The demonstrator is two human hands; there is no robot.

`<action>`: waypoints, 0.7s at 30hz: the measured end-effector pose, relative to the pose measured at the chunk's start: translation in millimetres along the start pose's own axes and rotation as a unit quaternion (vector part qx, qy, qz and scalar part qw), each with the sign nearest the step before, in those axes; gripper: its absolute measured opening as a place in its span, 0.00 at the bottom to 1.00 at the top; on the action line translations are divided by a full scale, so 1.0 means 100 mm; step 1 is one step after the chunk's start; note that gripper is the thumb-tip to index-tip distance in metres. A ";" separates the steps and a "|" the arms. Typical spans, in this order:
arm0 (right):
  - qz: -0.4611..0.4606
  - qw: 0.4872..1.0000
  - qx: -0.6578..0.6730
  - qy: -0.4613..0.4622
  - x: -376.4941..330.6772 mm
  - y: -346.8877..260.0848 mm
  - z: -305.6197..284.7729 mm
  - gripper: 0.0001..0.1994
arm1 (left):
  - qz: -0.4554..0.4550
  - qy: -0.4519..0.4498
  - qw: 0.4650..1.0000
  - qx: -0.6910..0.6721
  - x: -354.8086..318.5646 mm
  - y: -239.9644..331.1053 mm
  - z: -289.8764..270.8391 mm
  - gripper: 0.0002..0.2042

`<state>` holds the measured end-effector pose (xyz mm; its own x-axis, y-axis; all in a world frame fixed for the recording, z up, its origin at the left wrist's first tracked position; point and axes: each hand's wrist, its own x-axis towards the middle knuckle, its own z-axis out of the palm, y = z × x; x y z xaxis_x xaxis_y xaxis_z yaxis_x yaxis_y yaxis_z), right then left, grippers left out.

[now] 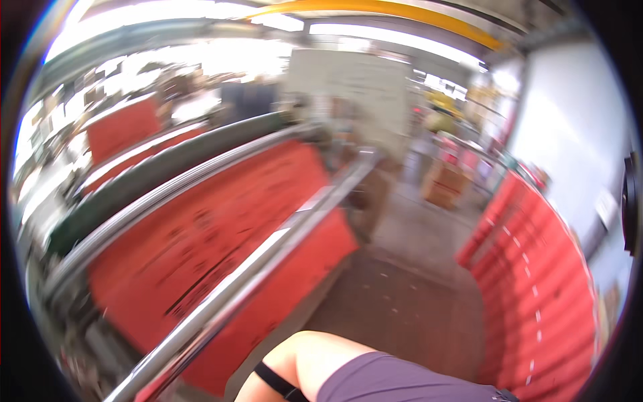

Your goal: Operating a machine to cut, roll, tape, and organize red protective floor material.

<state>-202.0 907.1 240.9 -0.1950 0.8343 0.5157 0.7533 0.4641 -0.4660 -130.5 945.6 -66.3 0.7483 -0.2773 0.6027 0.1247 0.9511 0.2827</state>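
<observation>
At the bottom edge I see only my arm (315,365) in a purple sleeve (395,382); both hands are cut off. Blurred steel rail (268,258) crosses red sheet (201,241).

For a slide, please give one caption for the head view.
Blurred workshop view: red sheet running under shiny metal rollers, red stacks at right, a bare arm at the lower edge.
</observation>
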 end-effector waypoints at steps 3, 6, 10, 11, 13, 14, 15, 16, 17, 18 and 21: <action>0.082 0.995 -0.052 0.038 -1.19 -0.35 -0.32 0.41 | -0.110 -0.050 0.993 -0.002 0.98 -1.06 0.02 0.33; 0.189 0.963 -0.127 0.144 -2.63 -0.91 -0.66 0.40 | -0.229 -0.097 0.968 -0.023 1.75 -2.38 0.25 0.32; 0.349 0.886 -0.206 0.224 -3.94 -2.03 -1.06 0.39 | -0.367 -0.155 0.915 -0.054 2.29 -4.14 0.66 0.32; 0.363 0.873 -0.229 0.234 -4.13 -2.25 -1.08 0.38 | -0.401 -0.170 0.898 -0.063 2.34 -4.52 0.77 0.32; 0.428 0.838 -0.250 0.227 -4.41 -2.80 -1.17 0.38 | -0.465 -0.201 0.858 -0.087 2.34 -5.31 1.03 0.32; 0.453 0.814 -0.264 0.249 -4.49 -3.07 -1.21 0.38 | -0.493 -0.217 0.837 -0.098 2.30 -5.64 1.17 0.32; 0.490 0.785 -0.282 0.254 -4.55 -3.33 -1.21 0.38 | -0.523 -0.233 0.812 -0.112 2.18 -5.97 1.32 0.32; 0.525 0.754 -0.299 0.258 -4.60 -3.52 -1.18 0.38 | -0.551 -0.250 0.787 -0.125 2.06 -6.24 1.48 0.32; 0.552 0.721 -0.310 0.281 -4.67 -3.67 -1.13 0.38 | -0.577 -0.268 0.759 -0.139 1.93 -6.50 1.63 0.32; 0.595 0.666 -0.320 0.317 -4.75 -3.80 -1.07 0.38 | -0.601 -0.288 0.729 -0.153 1.79 -6.73 1.79 0.31; 0.670 0.525 -0.352 0.390 -4.72 -4.23 -0.84 0.39 | -0.651 -0.343 0.651 -0.187 1.36 -7.23 2.35 0.31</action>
<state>-375.7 292.5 255.0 0.9155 -0.2319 0.3289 -0.0157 -0.8372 -0.5466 -272.0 188.4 -13.9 -0.6001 -0.7555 0.2628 0.6092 -0.2188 0.7622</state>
